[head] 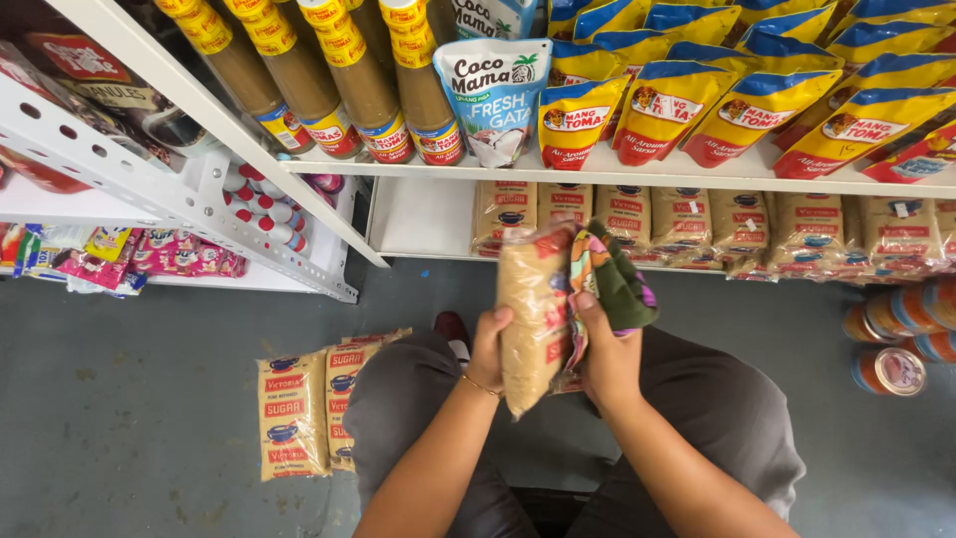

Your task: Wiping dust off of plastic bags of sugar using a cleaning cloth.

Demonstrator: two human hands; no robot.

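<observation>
Head view showed the left hand [488, 351] gripping a sugar bag [533, 319] while the right hand [609, 357] clutched a cloth [615, 279] at its three o'clock; wiping likely needed steady support.

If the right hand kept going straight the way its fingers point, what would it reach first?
Probably the row of brown sugar packets on the bottom shelf. The right hand, holding a multicoloured cloth against a clear packet of brown sugar, points up-frame toward them; depth is unclear.
</observation>
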